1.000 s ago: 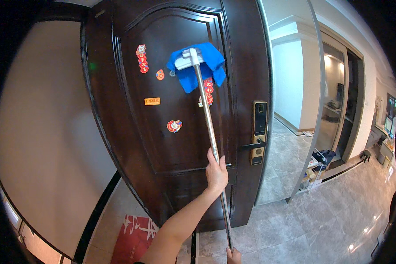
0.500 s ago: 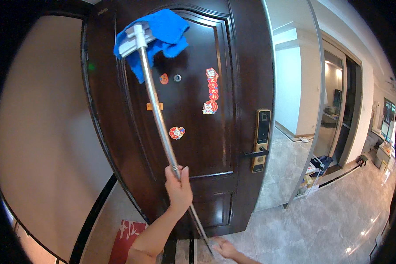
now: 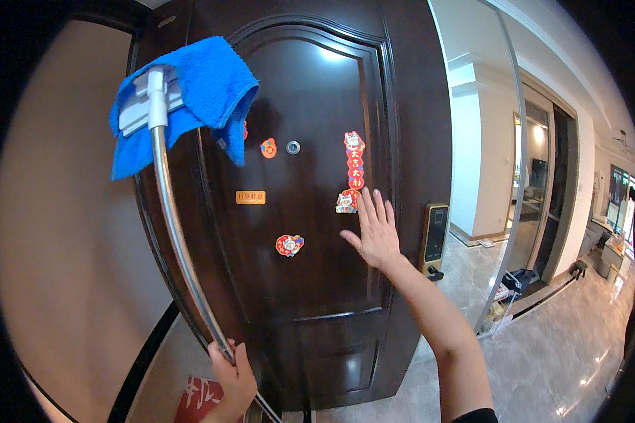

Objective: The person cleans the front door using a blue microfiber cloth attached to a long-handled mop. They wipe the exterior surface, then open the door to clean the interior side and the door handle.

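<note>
My left hand [image 3: 234, 381] is wrapped round the lower part of a mop's metal pole [image 3: 180, 243]. The pole slants up to the left. At its top a white mop head [image 3: 148, 106] is draped with a blue cloth [image 3: 215, 77], raised before the upper left of a dark brown door [image 3: 310, 282]. With fingers spread, my right hand [image 3: 375, 233] is up at the door's right part, just below a red sticker strip [image 3: 355, 166]. Whether its palm touches the door, I cannot tell. Nothing is in that hand.
A lock with a handle [image 3: 434, 240] sits on the door's right edge, beside my right forearm. Further right stands a tall mirrored panel [image 3: 476, 141] above grey tiles [image 3: 543, 359]. A beige wall [image 3: 70, 211] rises on the left, and a red mat [image 3: 199, 400] lies low beside my left hand.
My left hand has shifted down and left with the mop, and the blue cloth has swung left. My right hand has come up from near the pole's lower end to the door.
</note>
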A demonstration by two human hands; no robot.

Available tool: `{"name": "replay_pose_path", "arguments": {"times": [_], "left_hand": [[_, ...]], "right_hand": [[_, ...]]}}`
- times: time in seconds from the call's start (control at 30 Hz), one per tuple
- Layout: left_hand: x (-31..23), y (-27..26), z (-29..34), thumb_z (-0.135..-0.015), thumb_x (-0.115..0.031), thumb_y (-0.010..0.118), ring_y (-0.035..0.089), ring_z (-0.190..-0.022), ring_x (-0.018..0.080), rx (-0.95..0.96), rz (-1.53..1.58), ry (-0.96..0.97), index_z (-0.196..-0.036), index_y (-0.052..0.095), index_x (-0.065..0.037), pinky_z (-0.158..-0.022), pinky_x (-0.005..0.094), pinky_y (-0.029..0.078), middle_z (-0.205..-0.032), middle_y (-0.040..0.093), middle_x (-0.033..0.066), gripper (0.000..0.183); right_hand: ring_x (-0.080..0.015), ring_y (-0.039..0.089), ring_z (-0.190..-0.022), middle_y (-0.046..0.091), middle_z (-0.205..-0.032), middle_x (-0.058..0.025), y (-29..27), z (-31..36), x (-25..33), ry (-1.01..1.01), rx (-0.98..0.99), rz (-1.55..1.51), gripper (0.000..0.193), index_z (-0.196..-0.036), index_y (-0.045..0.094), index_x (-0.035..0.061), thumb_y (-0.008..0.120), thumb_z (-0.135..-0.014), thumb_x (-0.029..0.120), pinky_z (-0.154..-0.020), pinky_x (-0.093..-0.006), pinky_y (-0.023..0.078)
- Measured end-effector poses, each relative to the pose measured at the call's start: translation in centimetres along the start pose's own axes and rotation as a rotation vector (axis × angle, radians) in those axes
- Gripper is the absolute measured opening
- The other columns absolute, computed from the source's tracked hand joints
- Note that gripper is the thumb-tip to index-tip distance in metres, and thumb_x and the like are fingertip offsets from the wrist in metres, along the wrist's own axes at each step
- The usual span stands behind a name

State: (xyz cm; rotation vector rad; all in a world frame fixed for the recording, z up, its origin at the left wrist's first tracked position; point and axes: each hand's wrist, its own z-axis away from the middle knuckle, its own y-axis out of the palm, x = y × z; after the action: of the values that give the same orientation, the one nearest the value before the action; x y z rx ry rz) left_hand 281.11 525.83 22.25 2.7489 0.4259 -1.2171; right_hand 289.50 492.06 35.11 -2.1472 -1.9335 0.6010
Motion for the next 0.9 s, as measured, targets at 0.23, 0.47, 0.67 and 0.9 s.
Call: {"name": "replay_pose_path", "arguments": {"times": [0.23, 0.47, 0.67, 0.9], "left_hand": [[0.7, 1.7, -1.7, -0.09, -0.004, 0.044, 0.037, -0.059, 0.0038, -0.07, 0.102, -0.024, -0.099, 0.038, -0.008, -0.05, 0.0184, 0.032, -0.079, 0.041, -0.0016, 0.011], [2.7, 4.3, -3.4, -0.09, -0.003, 0.044, 0.038, -0.066, 0.0045, -0.14, 0.135, 0.101, -0.112, 0.034, -0.007, -0.055, 0.017, 0.033, -0.091, 0.04, -0.0003, 0.024], [5.2, 6.7, -3.9, -0.091, -0.003, 0.043, 0.04, -0.07, 0.0053, -0.289, 0.16, 0.102, -0.119, 0.032, -0.007, -0.057, 0.0174, 0.035, -0.095, 0.041, 0.0007, 0.03], [6.4, 6.6, -3.7, -0.091, -0.003, 0.042, 0.044, -0.081, 0.0084, -0.235, 0.113, 0.072, -0.137, 0.014, -0.008, -0.065, 0.0191, 0.039, -0.106, 0.044, 0.0047, 0.054]], "right_hand": [[-0.0286, 0.014, -0.136, 0.019, -0.147, -0.0103, 4.6, -8.8, -3.5, 0.012, -0.092, 0.08, 0.083, -0.139, 0.023, 0.0027, 0.041, -0.082, 0.061, -0.109, -0.0462, 0.009], [-0.0255, 0.012, -0.137, 0.02, -0.147, -0.0099, 7.0, -12.9, -5.2, -0.061, -0.215, 0.05, 0.086, -0.139, 0.025, 0.0034, 0.042, -0.08, 0.064, -0.11, -0.0454, 0.008], [-0.0235, 0.013, -0.137, 0.024, -0.145, -0.0106, 6.4, -17.8, -5.8, -0.073, -0.347, 0.059, 0.086, -0.137, 0.03, 0.0025, 0.038, -0.08, 0.066, -0.111, -0.0424, 0.006], [-0.0255, 0.018, -0.136, 0.023, -0.145, -0.0135, 5.2, -24.3, -5.8, 0.005, -0.502, 0.052, 0.086, -0.139, 0.024, 0.0021, 0.039, -0.081, 0.064, -0.109, -0.0436, 0.011]]}}
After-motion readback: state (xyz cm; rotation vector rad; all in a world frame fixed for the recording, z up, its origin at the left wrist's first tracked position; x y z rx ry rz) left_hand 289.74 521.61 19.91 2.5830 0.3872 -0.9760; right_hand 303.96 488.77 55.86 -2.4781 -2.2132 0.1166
